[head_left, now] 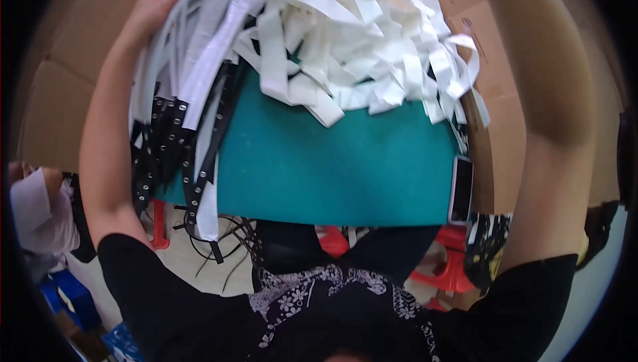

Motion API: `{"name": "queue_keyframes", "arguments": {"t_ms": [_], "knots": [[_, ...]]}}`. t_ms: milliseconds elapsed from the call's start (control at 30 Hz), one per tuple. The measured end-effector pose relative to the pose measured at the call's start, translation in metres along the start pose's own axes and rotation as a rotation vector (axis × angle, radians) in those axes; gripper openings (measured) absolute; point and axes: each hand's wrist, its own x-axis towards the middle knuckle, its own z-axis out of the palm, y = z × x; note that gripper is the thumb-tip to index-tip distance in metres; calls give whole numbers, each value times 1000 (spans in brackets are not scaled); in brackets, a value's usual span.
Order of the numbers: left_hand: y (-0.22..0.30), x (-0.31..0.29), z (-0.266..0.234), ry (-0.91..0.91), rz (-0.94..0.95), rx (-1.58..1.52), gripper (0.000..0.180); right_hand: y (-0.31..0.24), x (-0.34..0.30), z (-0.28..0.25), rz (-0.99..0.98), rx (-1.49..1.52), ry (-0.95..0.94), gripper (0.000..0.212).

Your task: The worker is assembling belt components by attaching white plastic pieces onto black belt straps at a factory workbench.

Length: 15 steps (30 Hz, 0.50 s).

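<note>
My left hand [157, 8] reaches to the far left and is closed at the edge of a bundle of white plastic-looking strips [211, 46]. Its thumb lies on top, while the other fingertips are partly hidden. From under the white strips hang black straps with metal eyelets [179, 123], draped over the left edge of the table. A large loose heap of white paper-like strips [359, 36] covers the far part of the green tabletop [339, 169]. My right forearm [555, 96] stretches up past the right side; its hand is beyond the top of the view.
A phone [461, 190] lies at the table's right edge. Cardboard boxes [60, 103] stand on the left, with another cardboard box [495, 116] on the right. Red stools [448, 262] and black cables [219, 232] are below the table. Another person's sleeve [33, 209] shows at far left.
</note>
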Motion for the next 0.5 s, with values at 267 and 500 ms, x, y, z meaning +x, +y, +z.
{"name": "queue_keyframes", "arguments": {"t_ms": [267, 500], "knots": [[2, -8, 25, 131, 491, 534, 44, -125, -298, -27, 141, 883, -956, 26], [135, -334, 135, -1146, 359, -382, 18, -223, -547, -6, 649, 820, -1088, 24]]}}
